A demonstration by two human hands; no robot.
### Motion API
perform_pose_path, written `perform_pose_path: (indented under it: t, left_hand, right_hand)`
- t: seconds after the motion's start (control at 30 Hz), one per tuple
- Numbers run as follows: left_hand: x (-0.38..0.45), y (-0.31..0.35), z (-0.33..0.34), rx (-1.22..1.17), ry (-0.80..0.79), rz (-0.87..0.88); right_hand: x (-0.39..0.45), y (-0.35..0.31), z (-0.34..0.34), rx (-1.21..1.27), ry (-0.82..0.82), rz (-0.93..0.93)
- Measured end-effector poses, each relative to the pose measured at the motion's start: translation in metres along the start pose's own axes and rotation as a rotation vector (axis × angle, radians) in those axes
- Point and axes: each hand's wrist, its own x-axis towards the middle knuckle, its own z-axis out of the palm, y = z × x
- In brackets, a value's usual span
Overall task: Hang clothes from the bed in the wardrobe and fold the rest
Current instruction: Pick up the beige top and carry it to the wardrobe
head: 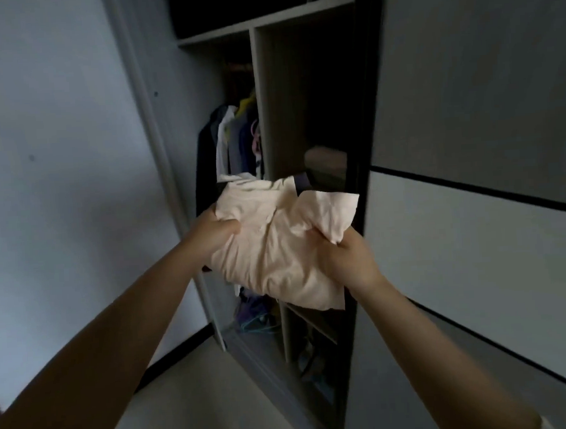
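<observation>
Wardrobe floor (249,344) holds a heap of clothes (252,306) and hangers (259,323).

Ahead, the wardrobe (271,149) stood open; its left bay was crowded with hanging clothes (231,138), and hangers and oddments (257,317) lay on its floor; a vertical divider (265,117) split it from the darker right bay, where a folded pile (325,163) sat far back; a sliding door (468,139) blocked the right side; the folded cream garment (276,244) filled the middle of the opening.
</observation>
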Motion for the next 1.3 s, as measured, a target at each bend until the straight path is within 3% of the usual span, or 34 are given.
perform_pose_path:
  t: [0.1, 0.2, 0.27, 0.4, 0.67, 0.77, 0.9, 1.0, 1.07, 1.2, 1.3]
  left_hand:
    - [0.084, -0.006, -0.011, 0.165, 0.095, 0.192]
    - [0.154, -0.004, -0.006, 0.316, 0.069, 0.399]
    - [0.206, 0.002, 0.004, 0.376, -0.011, 0.514]
    - [0.272, 0.029, 0.034, 0.576, 0.000, 0.740]
    - [0.355, 0.124, 0.141, 0.412, -0.182, 1.014]
    - [0.374, 0.176, 0.189, 0.401, -0.202, 1.048]
    - [0.405, 0.240, 0.251, 0.343, -0.240, 1.092]
    - [0.427, 0.278, 0.296, 0.343, -0.232, 1.185]
    - [0.444, 0.290, 0.332, 0.333, -0.244, 1.208]
    - [0.465, 0.298, 0.389, 0.295, -0.305, 1.188]
    - [0.461, 0.288, 0.403, 0.402, -0.111, 1.242]
  right_hand:
    - [0.061, 0.015, 0.044, -0.075, 0.124, -0.042]
    - [0.109, 0.030, 0.066, -0.179, 0.302, -0.058]
    - [0.145, 0.044, 0.080, -0.154, 0.478, -0.009]
    - [0.197, 0.053, 0.086, -0.137, 0.748, 0.138]
    - [0.292, 0.042, 0.042, -0.001, 1.223, 0.081]
    - [0.335, 0.026, 0.002, 0.184, 1.293, -0.001]
    - [0.393, 0.012, -0.060, 0.189, 1.379, -0.106]
    - [0.423, 0.010, -0.106, 0.431, 1.335, -0.152]
    - [0.430, 0.014, -0.125, 0.554, 1.301, -0.149]
    - [0.434, 0.037, -0.151, 0.540, 1.348, -0.106]
    - [0.421, 0.040, -0.153, 0.456, 1.301, -0.104]
